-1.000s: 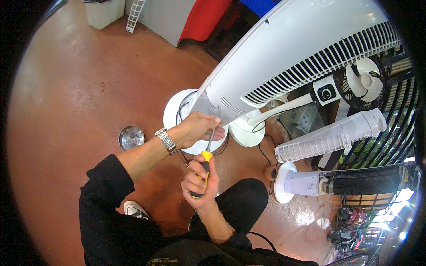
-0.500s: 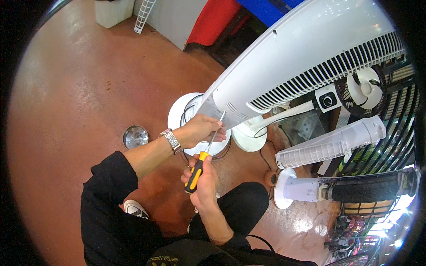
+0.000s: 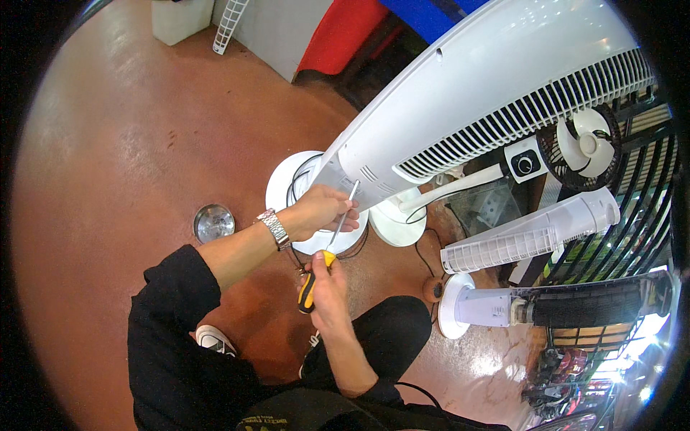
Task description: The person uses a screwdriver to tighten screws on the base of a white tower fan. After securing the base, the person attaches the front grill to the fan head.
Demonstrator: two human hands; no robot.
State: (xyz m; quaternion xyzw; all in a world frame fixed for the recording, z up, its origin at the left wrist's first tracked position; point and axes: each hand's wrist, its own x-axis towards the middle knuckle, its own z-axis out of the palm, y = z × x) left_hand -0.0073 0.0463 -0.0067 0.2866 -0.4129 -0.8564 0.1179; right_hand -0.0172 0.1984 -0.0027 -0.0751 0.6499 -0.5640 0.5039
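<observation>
A white tower fan (image 3: 460, 108) stands on its round white base (image 3: 280, 190), its slotted grille facing right. My right hand (image 3: 327, 291) is closed around the yellow and black handle of a screwdriver (image 3: 307, 291). The long metal shaft slants up to the lower part of the fan's housing, its tip at or close to a spot below some short vent slits. Wearing a metal watch (image 3: 273, 228) on the wrist, my left hand (image 3: 325, 210) pinches the shaft near its upper end, beside the housing. Whether the tip sits in a screw is too small to tell.
A round metal dish (image 3: 214, 223) lies on the red-brown floor to the left. On the right are a small-bladed stand fan (image 3: 586, 147), a detached white grille panel (image 3: 503, 248) and another opened tower fan (image 3: 489, 307). Cables (image 3: 363, 248) trail around the bases.
My right fingers have shifted around the handle, which looks slightly turned. My left hand still pinches the shaft. The whole view has moved a little.
</observation>
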